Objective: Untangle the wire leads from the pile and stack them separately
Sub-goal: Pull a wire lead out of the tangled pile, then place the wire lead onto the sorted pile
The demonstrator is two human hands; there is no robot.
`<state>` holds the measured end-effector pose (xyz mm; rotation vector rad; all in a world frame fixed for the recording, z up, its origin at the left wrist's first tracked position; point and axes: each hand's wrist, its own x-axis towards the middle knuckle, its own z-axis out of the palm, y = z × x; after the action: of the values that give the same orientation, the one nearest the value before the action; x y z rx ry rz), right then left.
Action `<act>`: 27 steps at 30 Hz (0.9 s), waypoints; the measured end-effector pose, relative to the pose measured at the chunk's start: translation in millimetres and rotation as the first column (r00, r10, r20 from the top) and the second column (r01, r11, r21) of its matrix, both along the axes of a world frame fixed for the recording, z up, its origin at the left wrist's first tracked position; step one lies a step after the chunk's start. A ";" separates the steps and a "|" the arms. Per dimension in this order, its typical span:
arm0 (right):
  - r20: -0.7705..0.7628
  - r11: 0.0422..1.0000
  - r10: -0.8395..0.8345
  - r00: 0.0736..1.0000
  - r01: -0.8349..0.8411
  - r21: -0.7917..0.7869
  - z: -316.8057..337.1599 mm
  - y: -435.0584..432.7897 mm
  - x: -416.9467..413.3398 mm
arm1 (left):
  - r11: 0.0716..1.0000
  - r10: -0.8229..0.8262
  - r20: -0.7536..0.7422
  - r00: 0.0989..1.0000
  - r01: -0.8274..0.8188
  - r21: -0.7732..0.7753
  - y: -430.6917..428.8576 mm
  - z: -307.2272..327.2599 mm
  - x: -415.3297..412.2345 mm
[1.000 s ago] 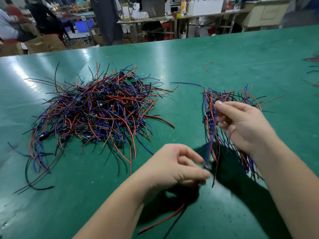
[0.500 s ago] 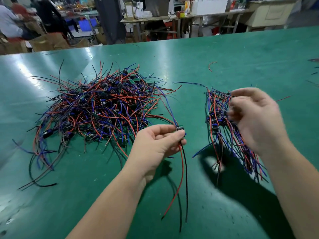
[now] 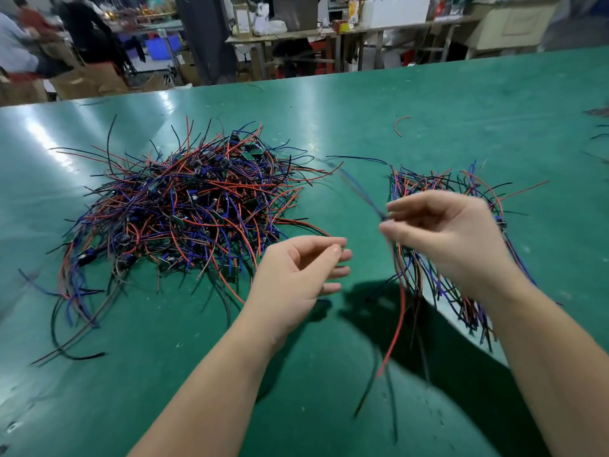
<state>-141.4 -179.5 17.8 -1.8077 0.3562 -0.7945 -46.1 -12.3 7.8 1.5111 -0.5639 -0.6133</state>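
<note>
**A:** Hands?

**B:** Right hand (image 3: 441, 239) pinches one lead (image 3: 399, 311) between thumb and forefinger, other fingers loosely curled. Red and black tails hang down from the pinch. Blue tails stick up to the left, blurred.

**A:** Left?

**B:** Left hand (image 3: 296, 272) holds nothing. Fingers half curled, relaxed, in the air by the near right edge of the pile (image 3: 184, 209).

**A:** Where's the lead relative to the stack?

**B:** Held over the near left edge of the stack (image 3: 425, 181). Stack lies on the right, partly under the right hand, well apart from the pile on the left.

**A:** Tails on the table (image 3: 461, 103)?

**B:** Can't tell, too blurred.

**A:** Anything else?

**B:** One short red scrap (image 3: 400, 125) beyond the stack, lying alone.
</note>
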 end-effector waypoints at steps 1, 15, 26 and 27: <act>-0.011 0.992 -0.123 0.992 0.122 -0.029 0.5 -7.5 -1.9 | 0.995 0.055 0.197 0.979 -0.071 0.075 2.1 -3.1 5.9; -0.377 0.785 -0.503 0.778 0.227 -0.577 -10.3 -24.9 -4.5 | 0.502 -0.223 0.762 0.608 -0.598 0.624 12.1 -23.7 31.3; -0.363 0.844 -0.430 0.826 0.225 -0.487 -6.6 -14.2 -3.4 | 0.618 -0.095 0.781 0.617 -0.578 0.532 18.8 -21.1 41.2; -0.363 0.852 -0.419 0.832 0.222 -0.473 -6.4 -13.1 -2.8 | 0.657 -0.074 0.761 0.645 -0.542 0.523 17.7 -20.9 39.9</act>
<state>-144.2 -192.7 11.3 -2.3817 0.8853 -0.7039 -6.2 5.4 -13.1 2.6078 -0.7247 0.1086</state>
